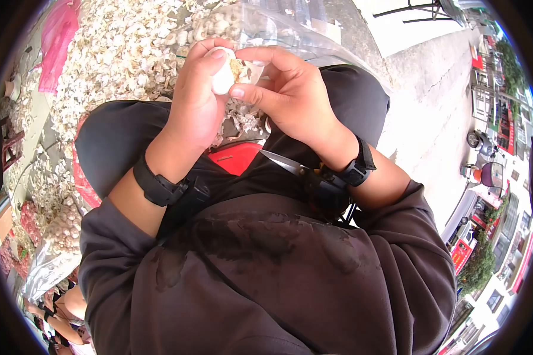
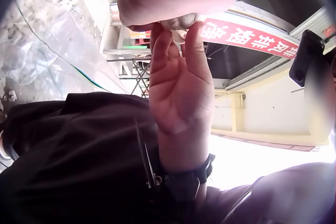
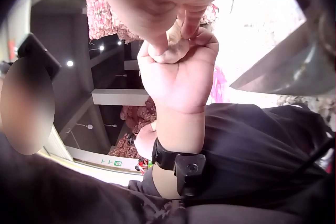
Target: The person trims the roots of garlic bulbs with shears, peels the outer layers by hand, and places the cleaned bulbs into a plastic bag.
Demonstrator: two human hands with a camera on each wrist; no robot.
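In the head view, a white garlic bulb (image 1: 222,80) with a rough yellowish-brown end sits between both hands, above the lap. My left hand (image 1: 198,94) grips it from the left, with the thumb lying along its side. From the right, my right hand (image 1: 296,92) pinches its rough end between thumb and index finger; thin papery skin shows by those fingers. The right wrist view shows the bulb (image 3: 176,50) cupped in the left palm under the right fingertips. A pointed metal blade (image 1: 283,161) lies below the right wrist, over the lap.
Loose garlic skins and pieces (image 1: 118,53) cover the ground ahead and left. A red object (image 1: 237,158) lies between the legs. A clear plastic sheet (image 1: 284,29) is spread ahead, and a pink bag (image 1: 59,44) is at far left. Another person's arm (image 1: 65,328) shows at lower left.
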